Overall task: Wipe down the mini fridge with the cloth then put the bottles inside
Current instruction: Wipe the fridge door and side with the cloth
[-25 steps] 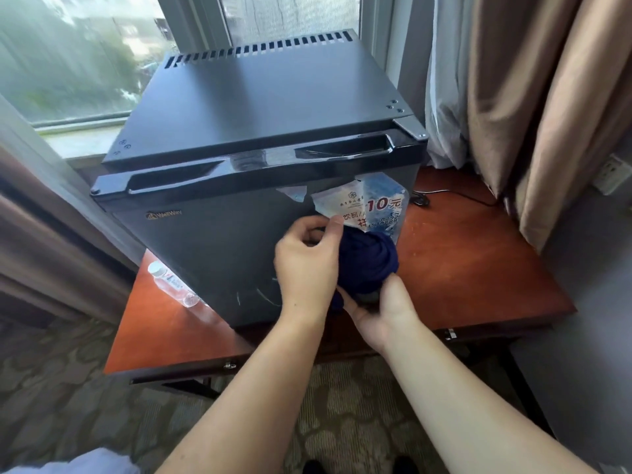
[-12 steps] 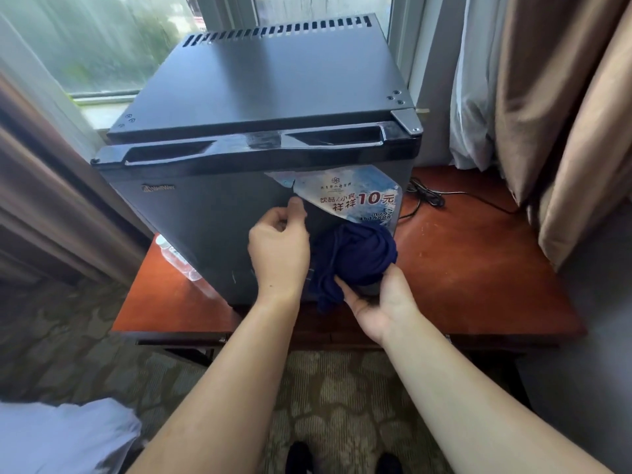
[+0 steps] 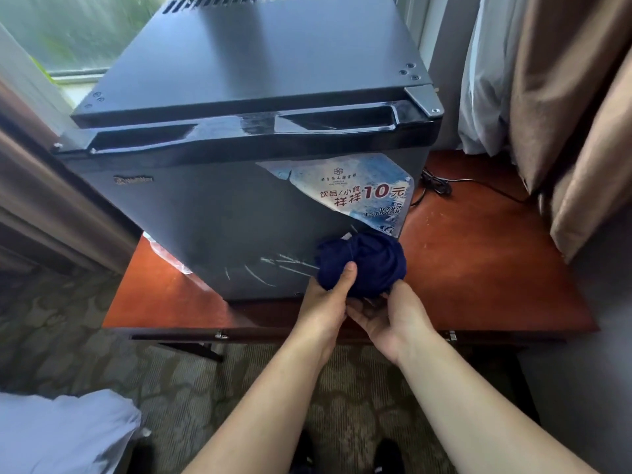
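Both forearms are reaching forward from the bottom edge of the view and meeting low in front of the mini fridge. The left hand is gripping the navy cloth from the left, with its thumb pressing over the near face. The right hand is lying palm-up beneath the cloth, its fingers curling under the bundle, so both hands are holding it. The single cloth is bunched into a rough ball with no clear long axis and is being held at the lower right corner of the closed fridge door, just below one torn blue-and-white sticker. The one fridge is standing upright on the reddish wooden table, its door facing the person and its handle recess running left to right along the door's top. What looks like one clear plastic bottle is lying on the table at the fridge's left side, mostly hidden. One black power cord is trailing across the table on the right.
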Available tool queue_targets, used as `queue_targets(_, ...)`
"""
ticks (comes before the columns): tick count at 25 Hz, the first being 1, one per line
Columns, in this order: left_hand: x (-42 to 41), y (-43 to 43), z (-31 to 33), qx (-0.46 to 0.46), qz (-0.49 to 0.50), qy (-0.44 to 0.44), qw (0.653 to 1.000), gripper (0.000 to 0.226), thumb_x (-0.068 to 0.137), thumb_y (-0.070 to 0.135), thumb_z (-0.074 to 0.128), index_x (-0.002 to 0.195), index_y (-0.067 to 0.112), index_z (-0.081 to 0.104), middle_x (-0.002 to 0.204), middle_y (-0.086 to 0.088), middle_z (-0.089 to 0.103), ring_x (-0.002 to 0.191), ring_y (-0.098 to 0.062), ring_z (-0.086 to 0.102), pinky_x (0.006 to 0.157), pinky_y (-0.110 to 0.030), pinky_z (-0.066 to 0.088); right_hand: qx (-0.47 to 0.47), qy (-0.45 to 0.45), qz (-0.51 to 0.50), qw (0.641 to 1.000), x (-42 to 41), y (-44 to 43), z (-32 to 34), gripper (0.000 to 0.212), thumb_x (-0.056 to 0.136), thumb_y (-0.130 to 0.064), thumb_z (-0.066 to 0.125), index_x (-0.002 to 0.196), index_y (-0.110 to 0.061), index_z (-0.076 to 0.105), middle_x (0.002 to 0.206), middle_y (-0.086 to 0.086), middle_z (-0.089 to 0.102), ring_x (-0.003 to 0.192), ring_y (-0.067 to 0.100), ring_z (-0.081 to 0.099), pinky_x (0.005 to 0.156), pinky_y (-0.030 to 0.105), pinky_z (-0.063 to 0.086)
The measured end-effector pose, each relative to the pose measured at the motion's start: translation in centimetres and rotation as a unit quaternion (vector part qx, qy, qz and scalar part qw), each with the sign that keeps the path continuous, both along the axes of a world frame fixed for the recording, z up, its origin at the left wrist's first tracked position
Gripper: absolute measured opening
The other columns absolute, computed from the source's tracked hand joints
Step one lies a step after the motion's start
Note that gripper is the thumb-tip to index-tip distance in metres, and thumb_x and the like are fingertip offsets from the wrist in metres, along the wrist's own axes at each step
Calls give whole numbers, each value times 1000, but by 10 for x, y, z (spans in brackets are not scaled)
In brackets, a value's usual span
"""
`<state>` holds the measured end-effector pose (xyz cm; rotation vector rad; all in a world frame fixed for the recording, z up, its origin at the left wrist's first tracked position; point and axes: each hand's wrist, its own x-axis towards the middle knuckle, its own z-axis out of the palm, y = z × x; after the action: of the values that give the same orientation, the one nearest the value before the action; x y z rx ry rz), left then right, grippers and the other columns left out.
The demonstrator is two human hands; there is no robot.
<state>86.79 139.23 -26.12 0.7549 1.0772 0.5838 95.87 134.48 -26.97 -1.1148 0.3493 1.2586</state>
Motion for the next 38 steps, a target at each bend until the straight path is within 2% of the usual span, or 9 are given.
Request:
queue_targets(3,10,8,-16,-16,17,30,999,29,93,27,73,119,17,68,110,-4,79,96,-19,75,71,-28,58,22,32,-29,999,7,-9,-9,48,101,-38,35,130,-14,64,126,20,69,118,42,64,108,52,48)
queue_targets(7,30,14,-33,-62,17,50,997,16,93,21,73,109,20,69,108,-7,78,94,-23,75,63,-27,60,-3,-23,-5,1000,18,-13,-13,57,96,-68,42,121,-23,66,122,13,71,118,35,64,109,48,47)
queue_targets(12,29,16,-39,-75,48,11,996,30,91,19,75,120,16,67,113,-6,77,99,-21,75,64,-27,61,-61,-181,27,981,14,0,-16,33,101,-43,58,119,-16,64,114,10,76,100,27,74,79,41,60)
queue_targets(16,-3,27,-20,-61,86,-29,994,25,92,15,73,116,16,66,110,-5,77,96,-18,75,71,-30,63,-58,-234,15,970,-15,21,-3,38,101,-41,60,125,-13,62,117,12,74,103,29,74,83,50,64)
queue_targets(19,-33,40,-5,-35,104,-41,993,24,92,17,73,116,19,67,109,-2,78,96,-16,76,79,-35,63,-78,-289,44,953,-43,42,3,44,86,-63,63,106,-24,64,115,8,74,101,29,74,87,52,62)
queue_targets(21,-51,48,3,-22,120,-44,992,25,92,19,73,117,20,67,110,-1,79,98,-15,77,83,-37,62,-92,-336,79,934,-59,52,10,57,74,-78,58,97,-26,63,107,4,75,98,26,74,88,49,61)
queue_targets(25,-77,61,20,12,148,-63,987,21,96,20,68,117,22,68,109,1,79,98,-13,76,83,-37,61,-81,-423,122,894,-78,63,32,52,94,-60,57,107,-12,69,100,2,75,94,17,71,80,27,53)
queue_targets(31,-62,55,31,42,126,-43,990,21,95,20,70,116,20,66,104,1,79,88,-10,78,68,-28,62,-41,-310,64,948,-60,57,32,59,81,-71,63,99,-16,71,99,5,80,90,27,78,80,52,64)
queue_targets(38,2,29,16,9,77,-6,997,20,90,15,77,100,22,60,103,-3,74,92,-19,74,69,-33,64,-44,-199,-4,979,0,23,17,41,102,-45,57,126,-12,63,114,13,76,97,31,75,74,46,64)
